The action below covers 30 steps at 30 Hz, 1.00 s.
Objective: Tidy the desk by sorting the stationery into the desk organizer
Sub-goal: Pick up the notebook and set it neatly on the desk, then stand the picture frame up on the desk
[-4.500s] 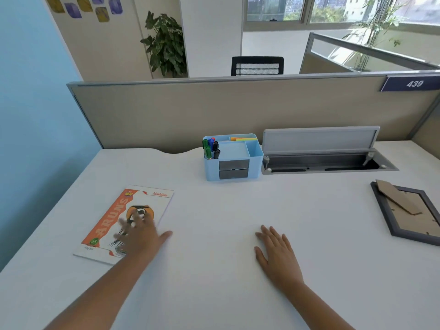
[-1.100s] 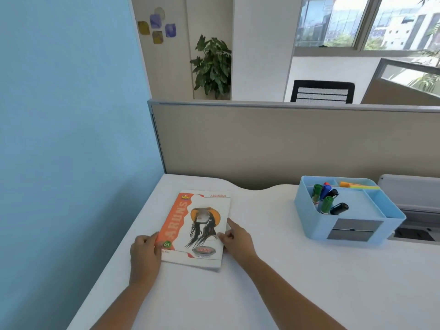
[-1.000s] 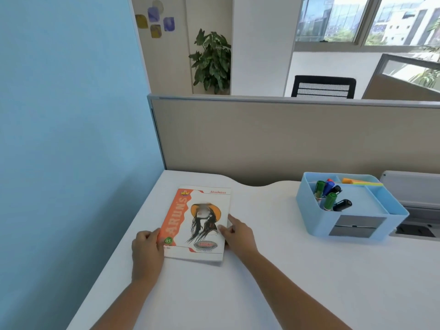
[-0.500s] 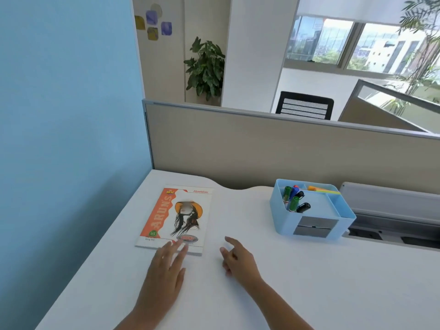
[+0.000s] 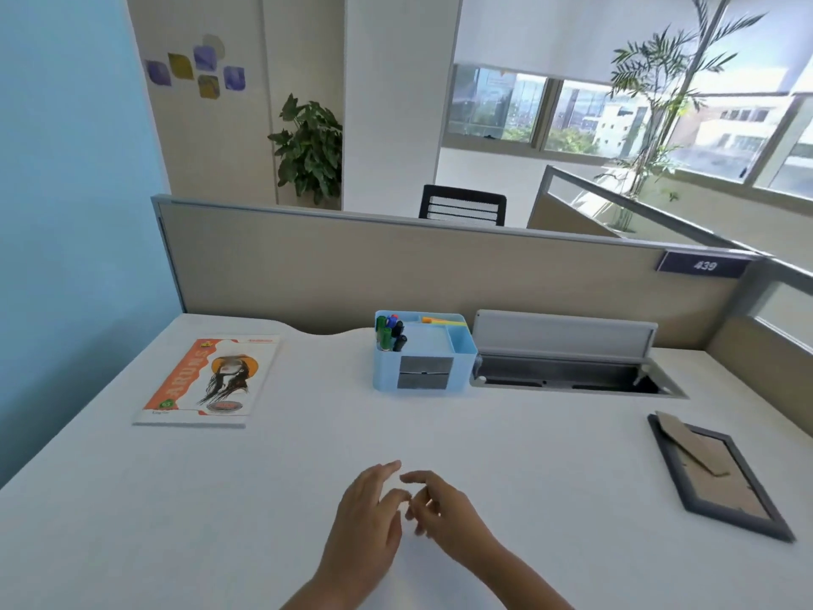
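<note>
White counter (image 5: 528,455) carries the blue desk organizer (image 5: 424,352) at the back, markers (image 5: 389,331) inside; left hand (image 5: 367,517) and right hand (image 5: 444,510) meet nearby, fingers relaxed, empty.

Bare forearms, 2 bare hands

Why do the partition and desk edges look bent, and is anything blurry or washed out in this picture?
Head view: the wide-angle lens bows the beige partition and the white desk edges; daylight through the windows washes out the buildings outside; the left hand and right hand look slightly smeared, while the pale blue plastic desk organizer and orange-covered notebook stay fairly sharp.
</note>
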Motion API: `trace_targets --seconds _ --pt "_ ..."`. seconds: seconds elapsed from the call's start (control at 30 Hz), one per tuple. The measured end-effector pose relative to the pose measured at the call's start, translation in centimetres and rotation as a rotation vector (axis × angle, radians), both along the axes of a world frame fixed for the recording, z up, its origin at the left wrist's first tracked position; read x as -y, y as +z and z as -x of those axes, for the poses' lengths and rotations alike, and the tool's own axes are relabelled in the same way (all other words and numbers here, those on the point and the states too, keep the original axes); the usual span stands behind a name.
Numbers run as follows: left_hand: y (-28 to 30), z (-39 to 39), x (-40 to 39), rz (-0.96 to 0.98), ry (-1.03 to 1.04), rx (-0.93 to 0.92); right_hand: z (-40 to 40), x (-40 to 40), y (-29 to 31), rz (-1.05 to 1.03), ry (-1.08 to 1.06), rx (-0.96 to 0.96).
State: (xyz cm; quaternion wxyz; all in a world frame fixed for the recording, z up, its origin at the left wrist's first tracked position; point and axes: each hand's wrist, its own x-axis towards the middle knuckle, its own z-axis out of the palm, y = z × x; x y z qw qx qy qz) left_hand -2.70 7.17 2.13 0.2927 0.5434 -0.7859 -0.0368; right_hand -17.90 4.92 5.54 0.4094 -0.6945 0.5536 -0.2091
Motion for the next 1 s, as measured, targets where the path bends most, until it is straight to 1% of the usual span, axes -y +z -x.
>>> trace_targets --seconds 0.13,0.37,0.5,0.6,0.73,0.8,0.9,1.0 --pt "0.9 8.0 -1.6 -0.016 -0.018 -0.014 7.6 -2.2 0.6 0.023 0.021 -0.058" --pt "0.4 20.4 -3.5 -0.083 -0.104 0.087 19.8 -4.3 -0.2 0.047 0.031 -0.180" --pt "1.2 25.0 -3.6 -0.230 -0.151 0.152 24.5 -4.7 -0.5 0.023 0.010 -0.195" --pt "0.9 27.1 -2.8 -0.398 -0.113 0.244 27.5 -4.1 -0.6 0.044 -0.034 -0.214" --pt "0.8 28.3 -1.4 -0.528 -0.114 0.295 31.7 -2.5 -0.7 0.115 -0.157 -0.316" --pt "0.7 28.3 -0.4 -0.558 -0.116 0.289 33.9 -1.4 -0.6 0.145 -0.238 -0.389" --pt "0.2 28.3 0.9 -0.603 -0.113 0.279 37.1 0.8 -0.3 0.129 -0.352 -0.481" --pt "-0.6 28.1 1.3 -0.564 -0.062 0.275 39.5 2.7 0.0 0.073 -0.457 -0.494"
